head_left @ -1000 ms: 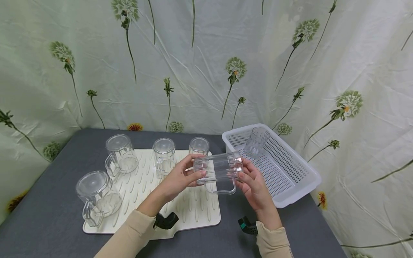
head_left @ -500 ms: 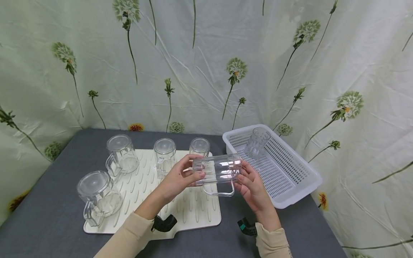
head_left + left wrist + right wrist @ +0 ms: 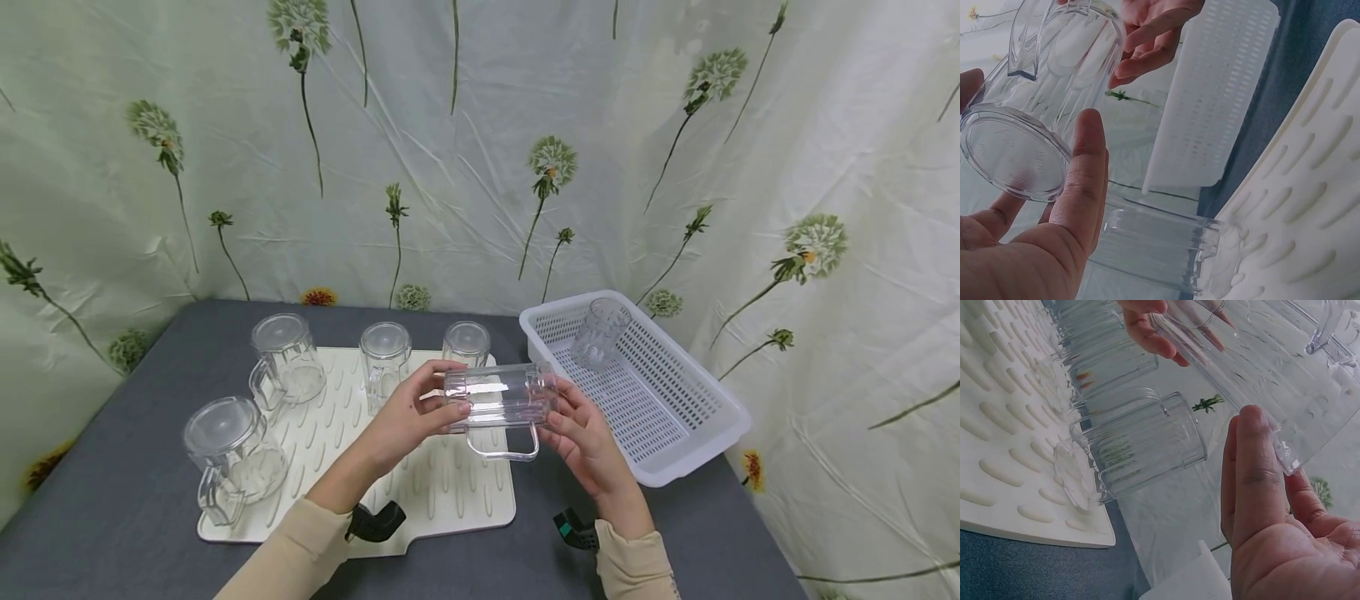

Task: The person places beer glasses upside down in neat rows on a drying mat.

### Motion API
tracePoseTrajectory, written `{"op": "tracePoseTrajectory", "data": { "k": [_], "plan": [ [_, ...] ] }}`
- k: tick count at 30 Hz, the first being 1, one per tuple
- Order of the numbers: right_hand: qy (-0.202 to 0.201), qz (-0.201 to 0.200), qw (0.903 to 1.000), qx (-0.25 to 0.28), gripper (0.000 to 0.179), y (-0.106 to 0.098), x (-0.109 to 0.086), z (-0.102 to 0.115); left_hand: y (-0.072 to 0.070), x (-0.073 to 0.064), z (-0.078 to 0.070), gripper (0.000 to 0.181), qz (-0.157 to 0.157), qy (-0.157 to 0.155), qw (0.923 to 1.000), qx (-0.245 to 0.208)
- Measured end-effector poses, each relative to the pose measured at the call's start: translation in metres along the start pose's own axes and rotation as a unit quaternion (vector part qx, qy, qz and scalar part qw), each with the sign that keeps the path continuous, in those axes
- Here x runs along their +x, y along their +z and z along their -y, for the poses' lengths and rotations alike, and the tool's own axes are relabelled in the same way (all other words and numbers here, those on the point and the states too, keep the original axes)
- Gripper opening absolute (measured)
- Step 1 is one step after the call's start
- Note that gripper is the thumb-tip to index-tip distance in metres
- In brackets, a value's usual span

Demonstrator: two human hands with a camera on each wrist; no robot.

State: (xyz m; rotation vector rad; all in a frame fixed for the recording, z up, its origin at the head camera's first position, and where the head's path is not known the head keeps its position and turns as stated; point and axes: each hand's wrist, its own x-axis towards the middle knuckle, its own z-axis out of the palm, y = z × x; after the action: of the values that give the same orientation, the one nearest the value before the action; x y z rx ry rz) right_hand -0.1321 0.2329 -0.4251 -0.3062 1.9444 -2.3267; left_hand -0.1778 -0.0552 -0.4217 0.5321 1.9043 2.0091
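A clear mug (image 3: 498, 396) is held sideways in the air, its handle towards the person. My left hand (image 3: 408, 421) grips its base end with thumb and fingers; the round base (image 3: 1016, 156) shows in the left wrist view. At the rim end, my right hand (image 3: 588, 437) holds the mug between thumb and fingers. Below and behind lies a cream drying mat (image 3: 450, 504) with raised ribs. Upside down on it stand several clear mugs, among them a front left mug (image 3: 232, 450), a back left mug (image 3: 288, 358) and a back middle mug (image 3: 385, 362).
A white perforated basket (image 3: 712, 446) stands at the right on the dark tabletop (image 3: 97, 500). Inside its far end is another clear glass vessel (image 3: 600, 333). Behind the back edge hangs a flower-print curtain (image 3: 465, 208). A further upturned mug (image 3: 467, 340) stands behind the held one.
The held mug has turned slightly about its length, so its handle hangs lower. Both hands keep their grip and have shifted a little left. The mugs on the mat have stayed put.
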Motion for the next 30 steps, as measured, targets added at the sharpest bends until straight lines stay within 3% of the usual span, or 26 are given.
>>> {"op": "tracePoseTrajectory", "data": {
  "k": [11, 30],
  "plan": [
    [0.002, 0.036, 0.9994, -0.001, 0.078, -0.003, 0.003, -0.006, -0.005, -0.004, -0.001, 0.062, -0.003, 0.008, 1.0000, 0.003],
    [0.021, 0.056, 0.9982, -0.012, 0.077, -0.002, 0.004, -0.011, -0.011, -0.010, -0.001, 0.063, -0.012, 0.015, 0.9995, 0.024]
  ]
}}
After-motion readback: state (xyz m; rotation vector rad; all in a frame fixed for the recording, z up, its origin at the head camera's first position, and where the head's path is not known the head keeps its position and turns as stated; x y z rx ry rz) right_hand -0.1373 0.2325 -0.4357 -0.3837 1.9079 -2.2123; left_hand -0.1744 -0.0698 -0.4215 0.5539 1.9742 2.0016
